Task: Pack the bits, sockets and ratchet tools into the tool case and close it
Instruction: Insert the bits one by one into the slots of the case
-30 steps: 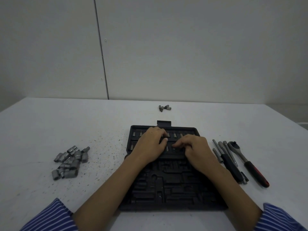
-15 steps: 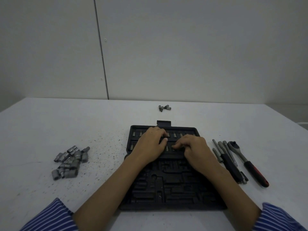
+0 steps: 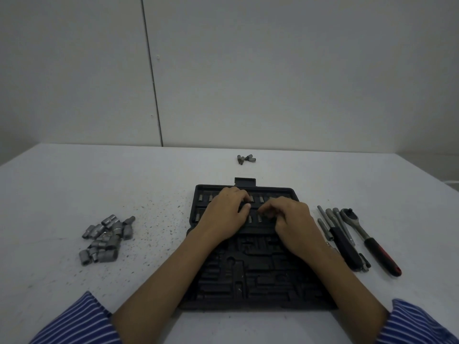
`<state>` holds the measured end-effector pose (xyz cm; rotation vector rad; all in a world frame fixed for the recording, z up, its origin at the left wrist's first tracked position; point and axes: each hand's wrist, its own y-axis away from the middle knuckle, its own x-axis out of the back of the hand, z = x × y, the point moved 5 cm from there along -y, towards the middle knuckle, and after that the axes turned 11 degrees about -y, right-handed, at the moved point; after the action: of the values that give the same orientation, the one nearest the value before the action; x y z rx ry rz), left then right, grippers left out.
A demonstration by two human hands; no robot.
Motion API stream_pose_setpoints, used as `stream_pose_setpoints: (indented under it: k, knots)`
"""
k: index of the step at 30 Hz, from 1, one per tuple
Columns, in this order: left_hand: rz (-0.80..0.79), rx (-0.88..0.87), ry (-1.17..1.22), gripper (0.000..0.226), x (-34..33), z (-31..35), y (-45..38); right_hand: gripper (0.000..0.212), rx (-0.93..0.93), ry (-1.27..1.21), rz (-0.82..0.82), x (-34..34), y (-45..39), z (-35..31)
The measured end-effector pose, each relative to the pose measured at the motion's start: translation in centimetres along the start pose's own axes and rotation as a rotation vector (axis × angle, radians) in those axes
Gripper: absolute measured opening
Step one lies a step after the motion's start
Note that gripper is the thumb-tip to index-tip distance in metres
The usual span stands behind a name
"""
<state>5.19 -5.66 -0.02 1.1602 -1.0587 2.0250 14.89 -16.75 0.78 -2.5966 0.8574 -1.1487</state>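
Note:
The black tool case lies open and flat in front of me. Its far half holds two rows of small bits, and the moulded slots in the near half are bare. My left hand lies over the bit rows, fingers curled, thumb and forefinger pinched together on a small dark bit. My right hand is beside it, its curled fingertips pinching a bit down at the lower row. Both hands hide much of the rows. A pile of sockets lies to the left, and the ratchet to the right.
Extension bars and a black driver handle lie between the case and the ratchet. Several loose bits sit beyond the case's latch. Dark specks dot the white table left of the case. A wall stands behind the table.
Almost nothing differs. My right hand's fingertips have shifted slightly along the lower bit row; my left hand stays in place.

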Motion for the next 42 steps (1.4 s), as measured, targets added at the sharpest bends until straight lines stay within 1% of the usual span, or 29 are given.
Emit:
stream_pose_setpoints:
  k: [13, 24, 27, 30, 35, 42]
  knots:
    - [0.009, -0.004, -0.003, 0.022, 0.0, 0.0, 0.0, 0.046, 0.012, 0.038, -0.027, -0.3, -0.1, 0.3]
    - [0.002, -0.005, -0.003, 0.022, -0.1, 0.0, -0.1, 0.042, 0.021, 0.039, -0.034, -0.3, -0.2, 0.2]
    - [0.008, 0.011, 0.033, 0.02, 0.0, -0.1, -0.1, 0.04, 0.007, 0.034, -0.046, -0.1, -0.3, -0.1]
    - [0.002, 0.036, 0.067, 0.019, 0.2, -0.2, -0.2, 0.035, -0.014, 0.046, -0.077, 0.0, -0.5, -0.5]
    - [-0.009, 0.043, 0.053, 0.017, 0.4, -0.1, -0.6, 0.025, -0.054, 0.062, -0.132, -0.1, -1.0, -0.9]
    - [-0.034, 0.056, 0.043, 0.017, 1.0, -0.4, -1.5, 0.019, -0.084, 0.189, -0.245, -0.2, -2.4, -1.2]
